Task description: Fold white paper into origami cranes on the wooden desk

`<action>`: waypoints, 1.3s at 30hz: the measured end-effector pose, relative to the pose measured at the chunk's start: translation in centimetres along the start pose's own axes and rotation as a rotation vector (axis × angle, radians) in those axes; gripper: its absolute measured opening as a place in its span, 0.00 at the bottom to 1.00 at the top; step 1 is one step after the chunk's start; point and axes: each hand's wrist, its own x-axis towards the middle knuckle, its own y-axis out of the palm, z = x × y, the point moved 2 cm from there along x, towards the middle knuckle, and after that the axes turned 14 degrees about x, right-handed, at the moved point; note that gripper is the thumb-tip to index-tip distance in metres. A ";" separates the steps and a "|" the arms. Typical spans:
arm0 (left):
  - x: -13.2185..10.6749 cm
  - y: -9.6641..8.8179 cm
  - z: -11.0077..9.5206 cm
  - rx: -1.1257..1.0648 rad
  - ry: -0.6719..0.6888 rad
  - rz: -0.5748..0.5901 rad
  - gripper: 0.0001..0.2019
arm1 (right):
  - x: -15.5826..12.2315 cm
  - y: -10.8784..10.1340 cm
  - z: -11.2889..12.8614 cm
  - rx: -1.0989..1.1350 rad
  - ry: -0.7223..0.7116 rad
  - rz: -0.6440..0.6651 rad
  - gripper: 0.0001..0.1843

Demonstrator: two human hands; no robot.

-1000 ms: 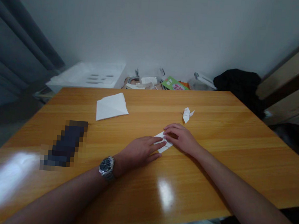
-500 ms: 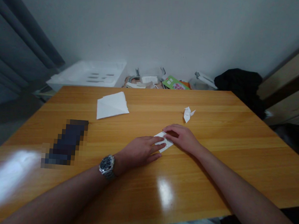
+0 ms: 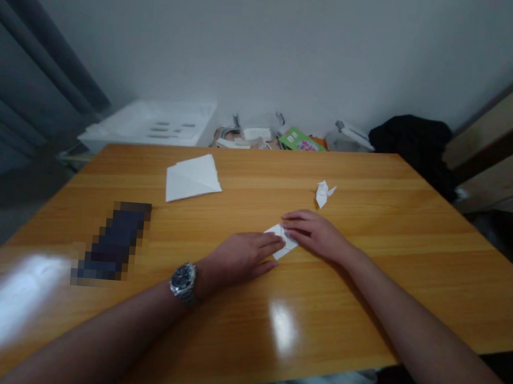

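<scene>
Two hands (image 3: 242, 256) (image 3: 319, 235) over edges of paper (image 3: 285, 251)

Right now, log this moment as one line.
left hand: on folded white paper; right hand: on same paper; beyond right hand: folded paper figure; left wrist: wristwatch

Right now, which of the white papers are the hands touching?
The small folded piece, touched by the left hand and right hand; the larger flat paper and pointed paper figure lie untouched beyond.
</scene>
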 end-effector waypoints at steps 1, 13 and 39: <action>0.0 0.0 0.0 0.003 -0.008 0.002 0.22 | 0.0 0.0 0.0 -0.003 0.001 -0.006 0.13; 0.0 -0.2 0.4 -0.020 -0.010 0.048 0.22 | 0.1 0.7 0.7 -0.025 0.044 -0.096 0.13; -0.3 -0.1 0.5 -0.010 -0.007 0.057 0.20 | 0.3 1.1 0.4 0.076 0.088 -0.096 0.10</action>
